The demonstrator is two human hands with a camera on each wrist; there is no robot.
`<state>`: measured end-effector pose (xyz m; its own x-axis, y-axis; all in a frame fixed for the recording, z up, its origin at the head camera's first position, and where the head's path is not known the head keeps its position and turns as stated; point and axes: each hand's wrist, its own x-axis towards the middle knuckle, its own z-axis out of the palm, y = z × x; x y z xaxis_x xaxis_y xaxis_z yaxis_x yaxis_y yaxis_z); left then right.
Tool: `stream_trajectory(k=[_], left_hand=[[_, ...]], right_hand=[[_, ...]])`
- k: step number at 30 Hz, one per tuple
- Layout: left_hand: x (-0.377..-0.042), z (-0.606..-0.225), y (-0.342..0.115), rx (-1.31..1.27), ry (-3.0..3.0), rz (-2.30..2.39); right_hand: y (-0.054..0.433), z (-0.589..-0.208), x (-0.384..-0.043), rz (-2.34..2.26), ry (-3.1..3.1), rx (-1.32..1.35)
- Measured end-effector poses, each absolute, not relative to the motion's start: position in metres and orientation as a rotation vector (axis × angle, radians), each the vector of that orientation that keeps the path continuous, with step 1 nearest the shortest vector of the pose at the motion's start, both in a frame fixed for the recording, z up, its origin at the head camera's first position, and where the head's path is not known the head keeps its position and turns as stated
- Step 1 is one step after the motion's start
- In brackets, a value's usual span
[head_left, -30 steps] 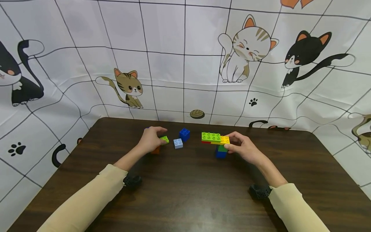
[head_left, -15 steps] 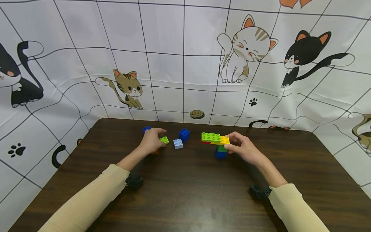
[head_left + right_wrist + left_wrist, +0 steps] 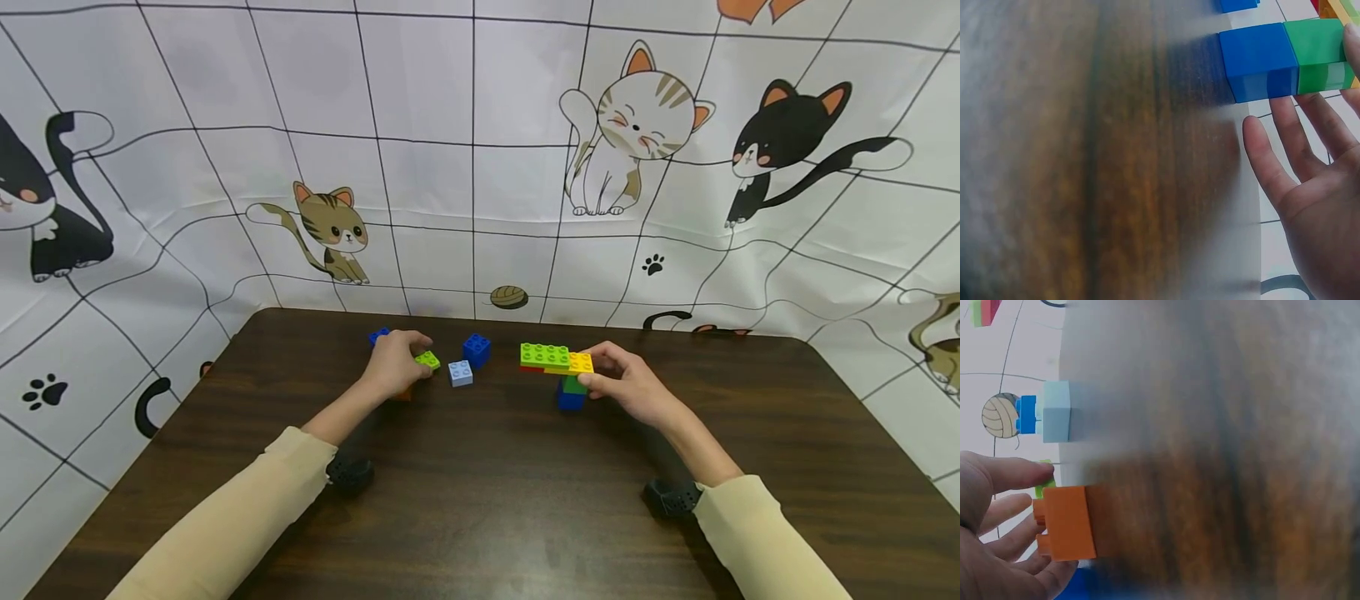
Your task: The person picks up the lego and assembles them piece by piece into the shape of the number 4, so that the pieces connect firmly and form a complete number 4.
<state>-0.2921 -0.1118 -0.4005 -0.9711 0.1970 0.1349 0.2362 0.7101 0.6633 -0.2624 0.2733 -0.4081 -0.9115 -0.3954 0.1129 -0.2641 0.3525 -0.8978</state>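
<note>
My left hand [image 3: 392, 364] pinches a small lime green building brick [image 3: 428, 360] between thumb and fingers. In the left wrist view that brick appears raised off the tabletop, behind an orange brick [image 3: 1069, 523] close under the fingers. My right hand [image 3: 630, 383] grips a built stack by its upper right side. The stack has a blue brick [image 3: 571, 400] at the bottom and a green brick [image 3: 1316, 53] above it. A yellow brick [image 3: 581, 363] sits over these, and a long lime brick [image 3: 545, 356] extends left on top, with some red showing beneath.
Between the hands stand a light blue brick [image 3: 461, 373] and a dark blue brick [image 3: 476, 350]. Another blue brick [image 3: 378, 335] lies partly hidden behind the left hand. The dark wooden table [image 3: 480, 500] ends at a cat-printed curtain [image 3: 427, 167].
My left hand has shifted slightly to the right, and the small lime brick now shows a bit higher and tilted in its grasp. The right hand and its stack stay almost still.
</note>
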Motion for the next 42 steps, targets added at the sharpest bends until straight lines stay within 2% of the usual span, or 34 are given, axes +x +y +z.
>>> stream_trajectory(k=[16, 34, 42], left_hand=[[-0.288, -0.372, -0.108, -0.485, -2.764, -1.365], [-0.280, -0.334, -0.050, -0.769, -2.718, -1.452], [-0.278, -0.328, -0.018, -0.890, -2.638, -1.487]], right_hand=[[0.274, -0.407, -0.260, -1.636, 2.453, -0.608], [0.271, -0.407, -0.261, -1.646, 2.448, -0.578], [0.271, -0.406, -0.261, -1.636, 2.450, -0.571]])
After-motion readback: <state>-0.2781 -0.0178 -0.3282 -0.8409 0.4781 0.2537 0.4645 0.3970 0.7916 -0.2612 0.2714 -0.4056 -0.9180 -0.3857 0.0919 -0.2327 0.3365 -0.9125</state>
